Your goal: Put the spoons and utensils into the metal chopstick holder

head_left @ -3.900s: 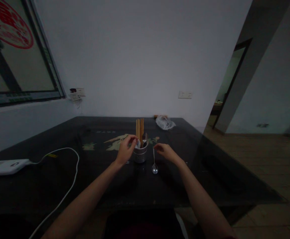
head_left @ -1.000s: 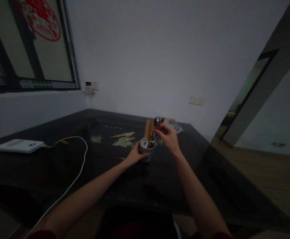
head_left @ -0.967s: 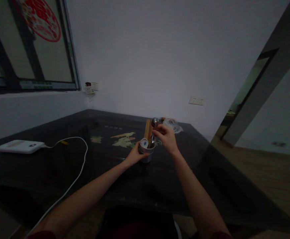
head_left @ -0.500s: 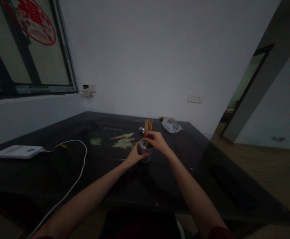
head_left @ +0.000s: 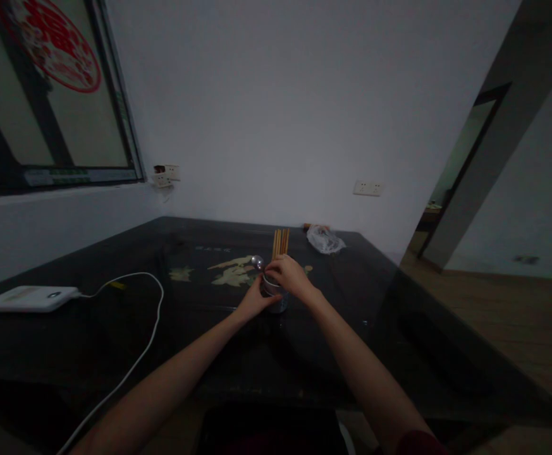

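A metal cup [head_left: 278, 306] stands on the dark table, with my left hand [head_left: 255, 298] wrapped round its left side. Several wooden chopsticks [head_left: 281, 242] rise upright from it behind my other hand. The shiny rounded head of a metal spoon [head_left: 257, 261] sticks out at the cup's upper left. My right hand [head_left: 289, 274] is over the rim, its fingers pinched close beside the spoon's head and seemingly on its handle. Those fingers hide most of the cup's opening and the spoon's lower part.
On the glossy black table [head_left: 332, 354], a white power bank [head_left: 31, 299] lies at the left with a white cable [head_left: 157, 316] running toward me. A crumpled clear plastic bag [head_left: 324, 240] sits at the back. A dark elongated object [head_left: 441, 351] lies at the right.
The spoon's head has shifted left and lower, tilting away from the chopsticks. My right hand has moved slightly left and down over the rim. My left hand keeps its hold on the cup.
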Demonstrator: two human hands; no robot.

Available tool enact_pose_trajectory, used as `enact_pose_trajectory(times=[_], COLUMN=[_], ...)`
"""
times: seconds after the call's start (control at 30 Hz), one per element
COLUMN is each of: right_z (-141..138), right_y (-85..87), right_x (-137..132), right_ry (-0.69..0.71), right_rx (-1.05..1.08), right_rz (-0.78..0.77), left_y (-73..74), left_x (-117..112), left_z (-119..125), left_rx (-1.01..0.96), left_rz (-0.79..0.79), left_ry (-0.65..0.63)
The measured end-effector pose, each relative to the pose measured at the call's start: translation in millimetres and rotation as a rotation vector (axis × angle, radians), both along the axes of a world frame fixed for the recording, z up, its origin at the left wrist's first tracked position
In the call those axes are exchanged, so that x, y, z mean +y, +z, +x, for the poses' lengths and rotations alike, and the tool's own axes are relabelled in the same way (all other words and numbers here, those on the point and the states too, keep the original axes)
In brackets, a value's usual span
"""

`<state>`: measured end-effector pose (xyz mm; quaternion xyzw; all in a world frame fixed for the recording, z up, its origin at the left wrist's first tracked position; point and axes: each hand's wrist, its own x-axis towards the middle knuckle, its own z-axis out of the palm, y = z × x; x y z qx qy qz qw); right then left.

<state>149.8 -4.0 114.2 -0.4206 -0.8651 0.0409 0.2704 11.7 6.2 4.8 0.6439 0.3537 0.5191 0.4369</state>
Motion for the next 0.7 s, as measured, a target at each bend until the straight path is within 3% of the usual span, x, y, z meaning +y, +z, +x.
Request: enact_pose_trajectory(times=[0.13,0.3,0.47,0.7], right_z=[1,20,52,67], right_y=[2.4,2.2,-25.8,-64.1], right_x=[-3,-16,-33,-24], right_ry=[-0.017,-0.047,-0.088,-0.189], right_rx=[0.040,0.284,0.586,0.749], right_rz=[0.006,0.067,0.057,-0.171], left_y=[0.3,5.1,8.9,7.8], left_x=[2,-1,-6,-3], left_z=[-1,-1,-2,-4], left_rx=[0.026,0.014,0.063,0.039], left_rz=[-0.002,0.015,0.001,-0.028], left_ry=[0.015,-0.003,0.004,-0.065])
